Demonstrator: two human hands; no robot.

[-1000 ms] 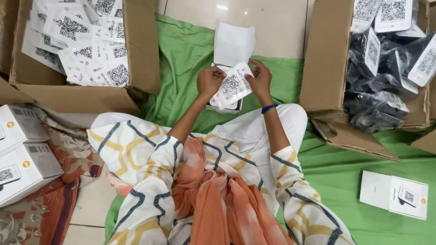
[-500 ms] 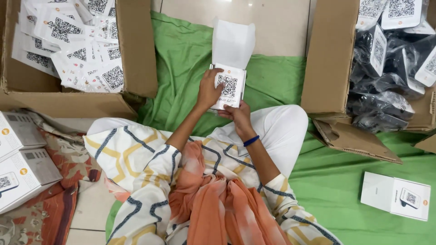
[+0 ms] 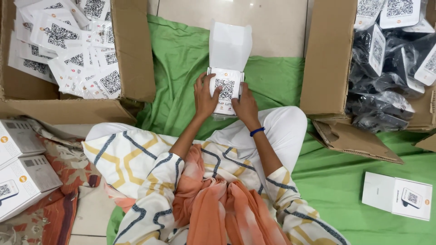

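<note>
White box (image 3: pixel 225 88) between both hands

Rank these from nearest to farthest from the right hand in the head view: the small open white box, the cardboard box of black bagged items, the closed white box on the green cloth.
1. Small open white box: held in the right hand, straight ahead.
2. Cardboard box of black bagged items: to the right.
3. Closed white box: far right, on the green cloth.
</note>
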